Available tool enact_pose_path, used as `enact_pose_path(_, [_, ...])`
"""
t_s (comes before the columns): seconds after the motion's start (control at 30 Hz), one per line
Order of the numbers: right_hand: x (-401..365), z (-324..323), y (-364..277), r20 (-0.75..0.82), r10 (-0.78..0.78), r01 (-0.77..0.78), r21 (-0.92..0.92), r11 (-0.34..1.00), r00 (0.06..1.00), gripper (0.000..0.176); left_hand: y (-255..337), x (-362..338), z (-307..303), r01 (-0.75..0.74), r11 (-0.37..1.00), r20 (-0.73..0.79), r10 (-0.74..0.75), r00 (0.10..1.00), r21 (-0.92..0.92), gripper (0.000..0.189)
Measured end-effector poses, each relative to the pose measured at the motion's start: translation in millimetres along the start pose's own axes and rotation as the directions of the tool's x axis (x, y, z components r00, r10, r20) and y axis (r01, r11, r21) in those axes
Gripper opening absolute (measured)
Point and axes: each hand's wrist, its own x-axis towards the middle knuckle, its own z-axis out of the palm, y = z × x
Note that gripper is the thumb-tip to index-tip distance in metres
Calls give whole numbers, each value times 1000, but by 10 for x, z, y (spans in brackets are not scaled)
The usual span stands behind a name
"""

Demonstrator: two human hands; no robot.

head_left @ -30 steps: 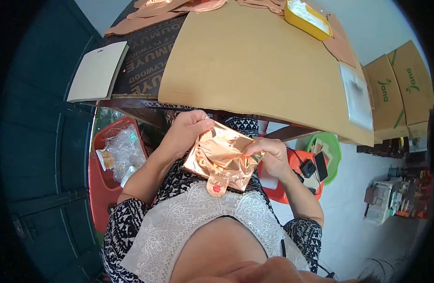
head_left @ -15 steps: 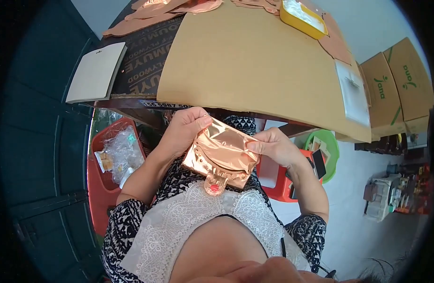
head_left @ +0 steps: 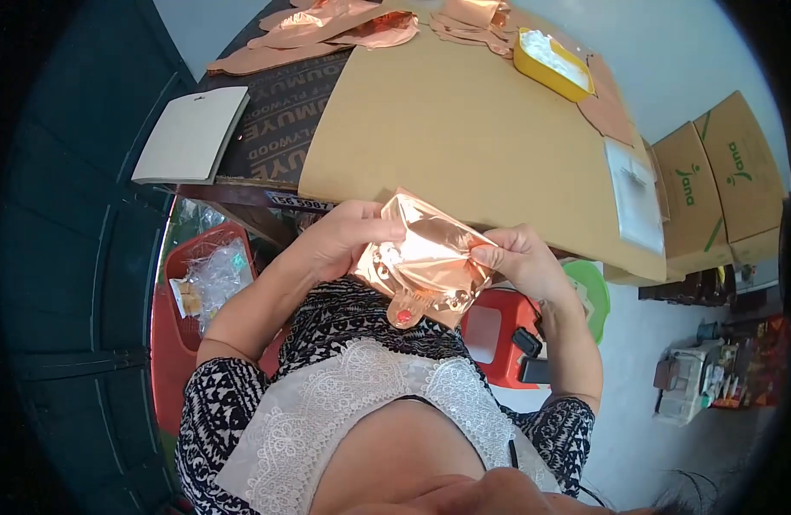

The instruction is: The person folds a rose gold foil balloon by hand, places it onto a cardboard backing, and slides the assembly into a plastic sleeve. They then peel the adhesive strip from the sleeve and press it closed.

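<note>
Copper pouch: we have the copper pouch (head_left: 438,249) out over the lap, at the near edge of the table, its far corner overlapping the cardboard sheet (head_left: 447,112) in our view.
Surface: shiny, mirror-like and rose-copper, with bright white glare across the middle and creases fanning from the right side.
Lower edge: curved, with small round shapes along it; some detail is lost to glare.
Tab: a rounded tab (head_left: 407,307) sticks out toward our body, bearing a red spot (head_left: 404,317).
Left hand: our left hand (head_left: 348,239) grips the pouch's left side, thumb lying on top, fingers mostly hidden.
Right hand: our right hand (head_left: 520,256) pinches the right side closed between thumb and fingers, where the creases gather.
Yellow tray: beyond the pouch, near the table's far right, we see a yellow tray (head_left: 546,80) holding something white.
</note>
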Motion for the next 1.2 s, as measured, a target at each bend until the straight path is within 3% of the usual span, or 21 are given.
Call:
enact_pose_path(0.13, [6,-37,-72,-40,33,-36,-59,998,999,25,62,61,-4,7,988,-22,-4,1000,153,36])
enact_pose_path(0.23, [9,-31,-173,-90,9,-14,-59,998,996,28,106,100,26,-31,986,-28,36,999,166,29])
enact_pose_path(0.33, [37,-4,-219,-165,-101,113,63,992,981,32,215,118,71,-39,981,-22,44,999,191,30])
enact_pose_path(0.43, [-16,26,-348,-212,-67,94,121,988,975,42,258,153,63,-73,980,-24,79,997,185,34])
enact_pose_path(0.53, [31,104,-321,-195,-131,167,178,970,972,53,252,201,33,-148,977,-14,152,988,155,38])
enact_pose_path(0.63, [140,2,-138,-240,-201,204,-13,979,950,63,293,231,56,-176,974,-21,180,983,140,38])
enact_pose_path(0.73, [122,59,-137,-320,-245,251,-25,968,915,68,342,251,72,-206,971,-37,211,977,118,33])
enact_pose_path(0.77, [117,60,-129,-371,-395,307,-274,911,840,70,368,255,81,-219,967,-55,227,972,132,31])
enact_pose_path(0.83, [117,54,-111,-331,-686,305,-713,632,648,73,403,292,73,-263,954,-83,277,957,145,28])
enact_pose_path(0.87, [99,81,-136,-276,-772,276,-822,498,572,69,393,342,35,-295,945,-91,309,947,145,26])
enact_pose_path(0.97, [72,156,-173,124,-851,281,-959,29,511,64,424,405,25,-363,915,-112,386,916,178,21])
enact_pose_path(1.0, [77,228,-168,131,-820,303,-951,53,557,60,435,417,53,-386,902,-109,411,905,191,21])
enact_pose_path(1.1, [150,336,-123,189,-810,313,-950,-7,555,58,421,467,143,-437,879,-95,460,883,192,20])
enact_pose_path(1.2, [288,353,-50,213,-875,278,-956,-95,435,42,442,437,244,-455,866,-81,479,874,205,22])
